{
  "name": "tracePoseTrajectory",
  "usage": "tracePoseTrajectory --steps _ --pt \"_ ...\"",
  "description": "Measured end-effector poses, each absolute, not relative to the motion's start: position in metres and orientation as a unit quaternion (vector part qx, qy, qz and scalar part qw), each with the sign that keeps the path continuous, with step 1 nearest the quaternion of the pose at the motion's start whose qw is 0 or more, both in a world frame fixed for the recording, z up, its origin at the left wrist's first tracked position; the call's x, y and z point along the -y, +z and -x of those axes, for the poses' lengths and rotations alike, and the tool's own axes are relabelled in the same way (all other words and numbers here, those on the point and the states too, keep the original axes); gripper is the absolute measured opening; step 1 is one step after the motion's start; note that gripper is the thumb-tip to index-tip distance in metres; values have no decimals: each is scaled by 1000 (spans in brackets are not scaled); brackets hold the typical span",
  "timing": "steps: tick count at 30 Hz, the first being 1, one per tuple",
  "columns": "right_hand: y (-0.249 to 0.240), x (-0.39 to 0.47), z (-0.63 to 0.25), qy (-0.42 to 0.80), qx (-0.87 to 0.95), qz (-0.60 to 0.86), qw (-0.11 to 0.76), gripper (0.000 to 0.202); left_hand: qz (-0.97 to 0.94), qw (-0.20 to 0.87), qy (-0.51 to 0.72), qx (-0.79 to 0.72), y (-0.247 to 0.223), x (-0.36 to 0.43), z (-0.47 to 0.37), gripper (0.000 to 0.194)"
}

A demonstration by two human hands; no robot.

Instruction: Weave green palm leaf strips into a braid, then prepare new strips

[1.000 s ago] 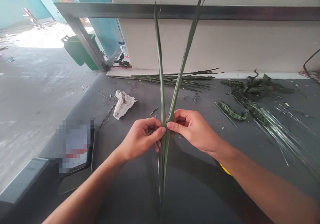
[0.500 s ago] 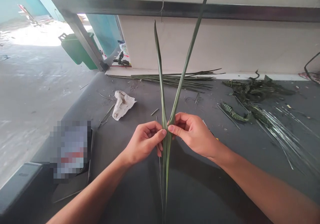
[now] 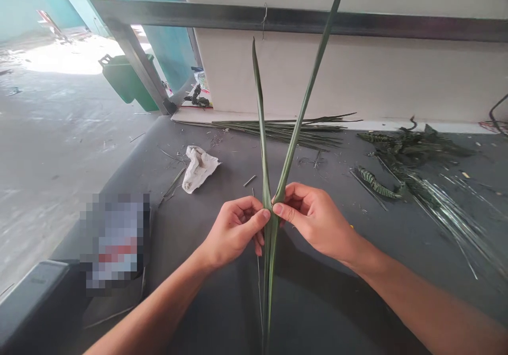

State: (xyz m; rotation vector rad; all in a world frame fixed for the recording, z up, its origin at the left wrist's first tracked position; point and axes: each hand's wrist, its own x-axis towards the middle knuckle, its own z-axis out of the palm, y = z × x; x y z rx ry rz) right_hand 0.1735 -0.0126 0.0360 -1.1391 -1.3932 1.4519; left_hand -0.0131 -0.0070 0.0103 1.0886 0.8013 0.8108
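Long green leaf strips (image 3: pixel 270 270) stand in front of me, rising from the bottom edge and parting into two blades just above my fingers. My left hand (image 3: pixel 238 228) pinches them from the left between thumb and fingers. From the right, my right hand (image 3: pixel 309 215) pinches the base of the longer blade (image 3: pixel 305 96), which leans right and runs out of the top of the picture. The shorter blade (image 3: pixel 260 111) stands nearly upright and ends in a point. Both thumbs are close together at the fork. A thin strand hangs below my left fingers.
On the grey table (image 3: pixel 190 302) are a crumpled white tissue (image 3: pixel 199 169), a bundle of thin green stalks (image 3: pixel 286 132), woven leaf pieces (image 3: pixel 416 146) and loose clear strands (image 3: pixel 452 207). A blurred-out object (image 3: pixel 119 238) lies at left. Behind runs a metal bar (image 3: pixel 222 16); a green bin (image 3: pixel 129 82) stands beyond.
The whole view has shifted slightly, so everything appears a little further right and lower. Both hands keep their pinch on the leaf strips, with hardly any movement between them.
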Motion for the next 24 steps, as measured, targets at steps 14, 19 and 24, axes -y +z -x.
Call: tracePoseTrajectory --steps 14,19,24 --pt "35 7 -180 670 505 425 341 20 -501 692 380 -355 12 10 11 37" --pt "38 7 -179 653 545 426 308 17 -505 683 374 -371 13 12 9 42" --pt "39 11 -177 624 577 434 298 18 -515 680 359 -379 13 13 9 43"
